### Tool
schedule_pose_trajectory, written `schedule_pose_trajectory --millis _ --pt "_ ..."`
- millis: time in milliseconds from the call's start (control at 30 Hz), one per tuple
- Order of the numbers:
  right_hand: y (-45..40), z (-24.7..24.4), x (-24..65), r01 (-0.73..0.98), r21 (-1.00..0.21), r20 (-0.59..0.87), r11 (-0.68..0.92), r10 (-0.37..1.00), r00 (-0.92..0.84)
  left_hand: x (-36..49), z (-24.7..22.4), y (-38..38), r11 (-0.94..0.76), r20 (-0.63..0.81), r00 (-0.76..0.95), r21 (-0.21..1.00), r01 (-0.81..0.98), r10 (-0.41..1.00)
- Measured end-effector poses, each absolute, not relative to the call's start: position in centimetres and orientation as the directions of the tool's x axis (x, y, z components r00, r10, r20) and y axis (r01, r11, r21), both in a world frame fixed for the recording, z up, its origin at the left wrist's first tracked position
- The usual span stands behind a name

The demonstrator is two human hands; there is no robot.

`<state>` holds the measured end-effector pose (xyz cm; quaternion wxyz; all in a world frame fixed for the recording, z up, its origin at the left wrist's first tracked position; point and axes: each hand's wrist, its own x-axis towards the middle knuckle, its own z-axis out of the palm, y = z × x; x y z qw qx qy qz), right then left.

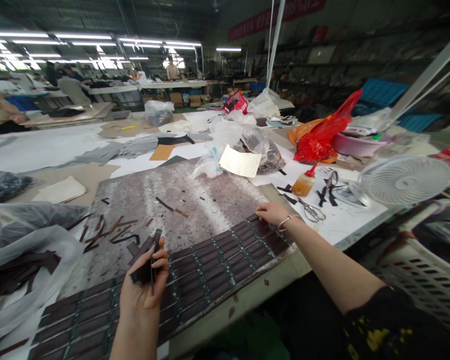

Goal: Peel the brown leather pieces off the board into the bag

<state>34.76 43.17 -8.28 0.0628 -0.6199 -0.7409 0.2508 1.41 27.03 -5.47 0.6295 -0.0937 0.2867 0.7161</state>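
My left hand (150, 272), palm up, is closed around several dark brown strips (147, 267) that look like leather or fabric. Below it, dark strips (206, 270) lie side by side in long rows along the near edge of a worn, stained board (135, 195). At the far right end of these rows, my right hand (275, 213) has its thumb and fingers pinched together at the top edge. Whatever is between those fingertips is too small to make out. Loose brown strips and scraps (107, 231) are scattered on the board left of centre.
Right of the board are scissors (312, 211), a glue bottle (303, 184) with a red tip and a white fan (407, 181). An open plastic bag (56, 245) of dark pieces is at left. Behind the board are clear bags with a paper note (240, 162) and a red bag (322, 137).
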Motion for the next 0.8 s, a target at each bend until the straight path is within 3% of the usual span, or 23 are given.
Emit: schedule_pose_trajectory --millis 300,433,667,800 --pt "42.9 -7.9 34.4 0.919 -0.376 -0.212 0.120 0.954 -0.212 2.2 -5.3 27.1 -0.010 -0.508 -0.178 0.317 -0.949 0.843" --pt "42.7 -8.0 34.0 0.946 -0.277 -0.176 0.168 0.959 -0.221 2.3 -5.3 27.1 -0.008 -0.501 -0.180 0.327 -0.945 0.846" --pt "41.4 -7.8 33.5 0.992 -0.064 -0.082 0.112 0.990 -0.117 2.3 -5.7 27.2 -0.001 -0.494 -0.166 0.317 -0.948 0.854" --pt "40.4 -7.8 33.4 0.963 0.026 0.018 0.269 0.963 -0.270 2.4 -6.1 27.4 0.004 -0.487 -0.143 0.287 -0.958 0.862"
